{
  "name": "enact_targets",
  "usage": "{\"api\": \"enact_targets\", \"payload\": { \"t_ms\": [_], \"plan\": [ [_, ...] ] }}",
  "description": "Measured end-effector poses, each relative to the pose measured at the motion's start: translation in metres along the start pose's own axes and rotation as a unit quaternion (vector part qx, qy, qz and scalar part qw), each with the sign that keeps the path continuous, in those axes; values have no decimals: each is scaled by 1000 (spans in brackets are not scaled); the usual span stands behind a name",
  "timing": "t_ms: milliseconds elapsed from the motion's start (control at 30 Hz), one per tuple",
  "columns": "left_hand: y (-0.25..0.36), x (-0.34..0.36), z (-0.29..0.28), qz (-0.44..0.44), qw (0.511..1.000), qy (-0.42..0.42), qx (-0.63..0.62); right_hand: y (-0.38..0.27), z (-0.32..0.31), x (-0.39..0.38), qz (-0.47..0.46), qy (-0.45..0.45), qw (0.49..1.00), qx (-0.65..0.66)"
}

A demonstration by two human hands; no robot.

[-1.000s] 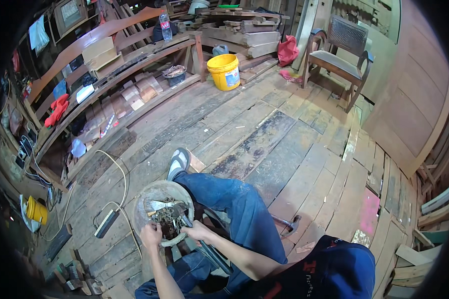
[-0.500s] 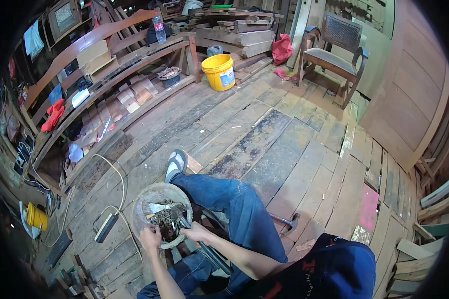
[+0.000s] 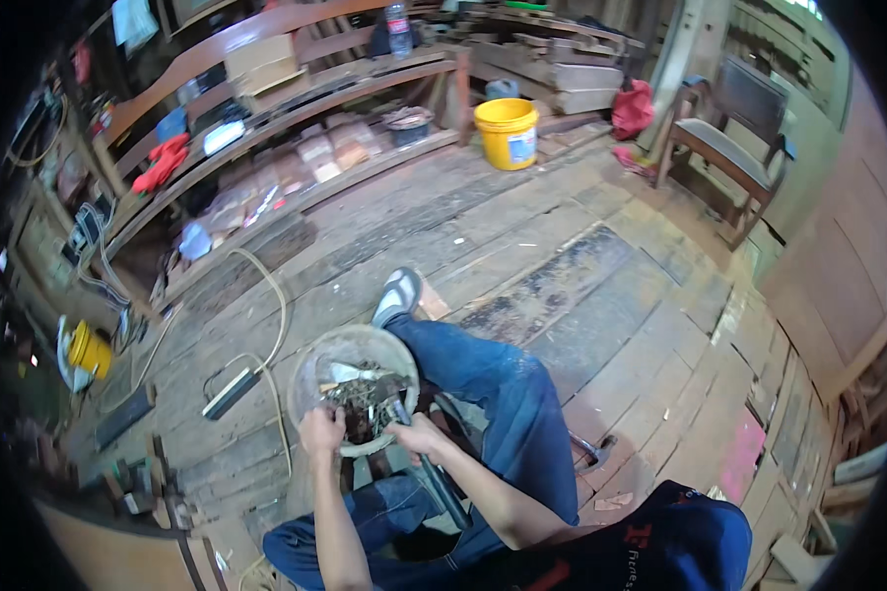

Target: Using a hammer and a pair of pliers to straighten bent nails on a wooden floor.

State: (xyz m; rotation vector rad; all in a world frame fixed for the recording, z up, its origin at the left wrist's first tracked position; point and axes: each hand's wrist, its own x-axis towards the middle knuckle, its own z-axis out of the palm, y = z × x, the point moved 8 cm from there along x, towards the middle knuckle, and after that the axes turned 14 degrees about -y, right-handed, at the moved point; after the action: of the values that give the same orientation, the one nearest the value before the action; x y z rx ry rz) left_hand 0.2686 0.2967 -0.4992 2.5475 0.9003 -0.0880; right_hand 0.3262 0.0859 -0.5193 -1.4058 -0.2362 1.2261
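Observation:
A dusty pale bucket (image 3: pixel 310 364) stands on the boards in front of me, holding several nails or metal bits and a pale flat piece. My left hand (image 3: pixel 321 428) is closed at the bucket's near side; whatever its fingers hold is hidden. My right hand (image 3: pixel 419 438) grips a dark hammer (image 3: pixel 441 485) by its long handle, with the head over the bucket's contents. My jeans-clad legs surround the bucket's right and near side. A second hammer (image 3: pixel 593 451) lies on the floor beside my right leg.
A power strip (image 3: pixel 229 394) and cord lie left of the bucket. Ahead are a wooden bench (image 3: pixel 335 84), a yellow bucket (image 3: pixel 505 133) and a wooden chair (image 3: pixel 724 148). A panel door (image 3: pixel 828 305) stands right; wood pieces (image 3: pixel 143 488) lie lower left.
The camera has turned, so the room and bucket appear shifted right and a wooden board has entered at lower left. My hands stay at the bucket with much the same grip.

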Motion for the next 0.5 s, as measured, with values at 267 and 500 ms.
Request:
{"api": "enact_targets", "payload": {
  "t_ms": [267, 500],
  "plan": [
    [-5, 3, 1, -14, 1000, -4, 7, 4, 3, 4, 12, -12, 1000, 14],
    [0, 1, -1, -5, 1000, -9, 19, 8, 1, 4, 31, -6, 999, 19]
  ]
}}
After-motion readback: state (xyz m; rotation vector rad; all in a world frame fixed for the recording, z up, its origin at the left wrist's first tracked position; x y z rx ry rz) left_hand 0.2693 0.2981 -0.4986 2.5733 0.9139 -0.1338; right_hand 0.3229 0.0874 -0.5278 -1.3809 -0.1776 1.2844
